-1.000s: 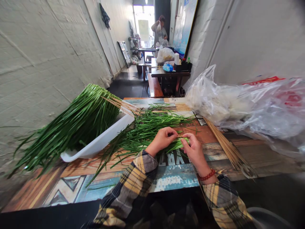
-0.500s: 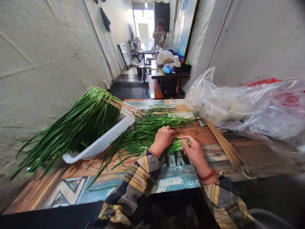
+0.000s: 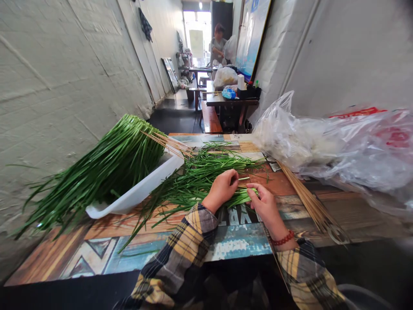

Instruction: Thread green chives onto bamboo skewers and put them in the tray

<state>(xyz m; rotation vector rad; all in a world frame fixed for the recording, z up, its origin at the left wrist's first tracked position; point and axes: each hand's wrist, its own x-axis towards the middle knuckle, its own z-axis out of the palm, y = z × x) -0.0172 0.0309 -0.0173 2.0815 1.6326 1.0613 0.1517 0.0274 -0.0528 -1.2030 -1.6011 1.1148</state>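
My right hand [image 3: 265, 206] pinches the pale cut ends of a small bunch of garlic chives [image 3: 240, 196] just above the table. Close on its left, my left hand [image 3: 222, 189] is curled with thumb and fingers together, and a single pale stalk end pokes out beside its fingertips. The leaves of the bunch run left beneath my left hand. Behind both hands lies a loose pile of garlic chives [image 3: 222, 162]. A thick stack of garlic chives [image 3: 122, 150] rests in a white tray [image 3: 137, 192] on the left, with several thin skewers [image 3: 169, 142] lying across it.
A bundle of bamboo skewers [image 3: 303, 193] lies on the patterned table [image 3: 232, 245] to the right. Beside it are clear plastic bags [image 3: 348, 146] with pale contents. Further back, a person [image 3: 218, 45] stands behind another table [image 3: 222, 100] and a bench [image 3: 211, 117].
My left hand has lifted slightly and its fingers have curled, with a stalk end now showing beside them. My right hand stays at the bunch's ends. The view has shifted a little.
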